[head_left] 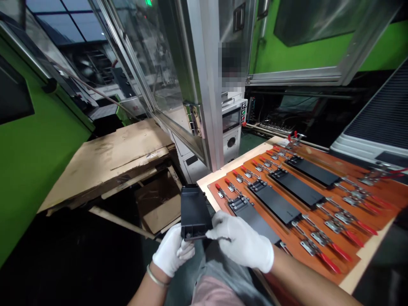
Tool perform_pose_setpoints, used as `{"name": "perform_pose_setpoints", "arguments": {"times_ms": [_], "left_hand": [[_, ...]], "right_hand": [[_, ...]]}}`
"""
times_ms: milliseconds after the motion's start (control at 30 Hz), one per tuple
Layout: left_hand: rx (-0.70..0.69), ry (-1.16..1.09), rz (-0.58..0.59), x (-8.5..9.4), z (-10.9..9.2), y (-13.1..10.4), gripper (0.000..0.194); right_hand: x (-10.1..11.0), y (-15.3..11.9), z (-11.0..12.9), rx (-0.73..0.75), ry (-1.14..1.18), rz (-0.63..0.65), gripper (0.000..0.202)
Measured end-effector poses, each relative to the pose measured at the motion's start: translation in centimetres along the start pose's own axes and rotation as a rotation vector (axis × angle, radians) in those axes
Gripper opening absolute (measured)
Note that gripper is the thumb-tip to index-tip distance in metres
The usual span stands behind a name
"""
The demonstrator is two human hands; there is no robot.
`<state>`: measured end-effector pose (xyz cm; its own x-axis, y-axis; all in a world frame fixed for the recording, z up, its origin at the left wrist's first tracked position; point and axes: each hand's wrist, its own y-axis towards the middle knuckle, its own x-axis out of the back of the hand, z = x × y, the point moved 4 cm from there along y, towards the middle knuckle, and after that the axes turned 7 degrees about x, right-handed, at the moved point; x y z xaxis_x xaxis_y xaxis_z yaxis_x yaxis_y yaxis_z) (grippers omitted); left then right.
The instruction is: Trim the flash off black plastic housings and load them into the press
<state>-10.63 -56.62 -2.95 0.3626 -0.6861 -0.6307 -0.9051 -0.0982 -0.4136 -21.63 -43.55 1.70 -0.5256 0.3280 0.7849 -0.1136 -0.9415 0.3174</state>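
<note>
A black plastic part [195, 210] is up in the air in front of the person, just off the near left corner of the wooden table [357, 278]. It looks like a long, shallow tray with raised edges. The left hand [174, 250], in a white glove, has its fingers curled and grips the near end of the part from below. The right hand [239, 238], in a white glove too, has bent fingers and touches the near right corner; I can't tell if it is pinching the edge. A pale band [156, 276] goes around the left wrist. To the right, an orange board [346, 163] lies on the table. Four flat black panels [276, 202] sit on it side by side, and the right hand and arm hide some of the closest one. Metal clamps with red handles [330, 261] stand at both ends of the panels. Past the table's far left edge is a tall metal post [210, 85], with a white machine [231, 121] behind it. Over on the left, big brown cardboard sheets [121, 148] lie on a stand, with a cardboard box [159, 202] underneath. A bright green machine [47, 140] fills the far left.
</note>
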Motion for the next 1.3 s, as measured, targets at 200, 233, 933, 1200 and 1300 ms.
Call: {"name": "perform_pose_setpoints", "arguments": {"times_ms": [200, 233, 933, 1200, 1300], "left_hand": [[0.037, -0.008, -0.086, 0.5, 0.4, 0.3, 0.026], [0.044, -0.007, -0.103, 0.5, 0.5, 0.4, 0.027], [0.050, -0.023, -0.142, 0.4, 1.1, 1.0, 0.027], [0.076, -0.037, -0.134, -0.2, 1.1, 1.4, 0.028], [0.081, -0.048, -0.119, -0.3, 1.2, 1.6, 0.030]], "right_hand": [[-0.2, 0.2, 0.1, 0.001, -0.004, 0.025, 0.029], [-0.2, 0.2, 0.2, -0.003, 0.014, 0.014, 0.030], [-0.7, 0.6, 0.3, 0.052, 0.003, -0.006, 0.032], [-0.5, 0.4, 0.1, 0.012, 0.003, 0.000, 0.031], [-0.2, 0.3, 0.2, -0.004, -0.012, -0.025, 0.032]]}}
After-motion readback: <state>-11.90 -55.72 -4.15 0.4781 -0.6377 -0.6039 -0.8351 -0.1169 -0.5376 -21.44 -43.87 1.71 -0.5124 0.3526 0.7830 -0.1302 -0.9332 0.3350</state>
